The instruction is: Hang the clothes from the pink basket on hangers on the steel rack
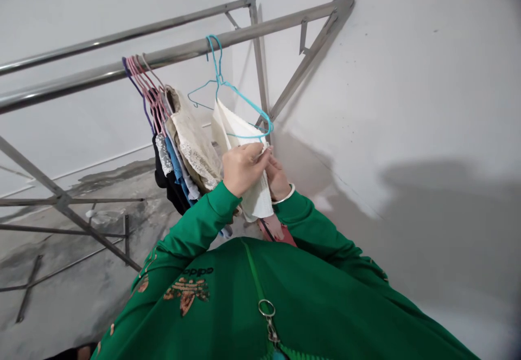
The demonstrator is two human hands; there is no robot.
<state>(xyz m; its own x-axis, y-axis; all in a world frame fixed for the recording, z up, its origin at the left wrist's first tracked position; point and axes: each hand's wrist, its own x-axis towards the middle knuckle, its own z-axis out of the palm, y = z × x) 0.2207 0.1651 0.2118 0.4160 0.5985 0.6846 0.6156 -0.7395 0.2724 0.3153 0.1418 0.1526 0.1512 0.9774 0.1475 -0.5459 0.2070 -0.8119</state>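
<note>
A white knitted garment (238, 129) hangs on a blue wire hanger (228, 86) hooked over the steel rail (183, 53). My left hand (243, 167) is closed, pinching the garment's edge near the hanger's lower right corner. My right hand (278, 178) is just behind it, fingers curled on the same cloth lower down. Both arms wear green sleeves.
To the left on the same rail hang several pink and purple hangers (142, 86) with lace, blue and black clothes (183, 153). A second rail (122, 37) runs behind. The rack's diagonal braces (69, 213) cross at left. A white wall (407, 105) is close on the right.
</note>
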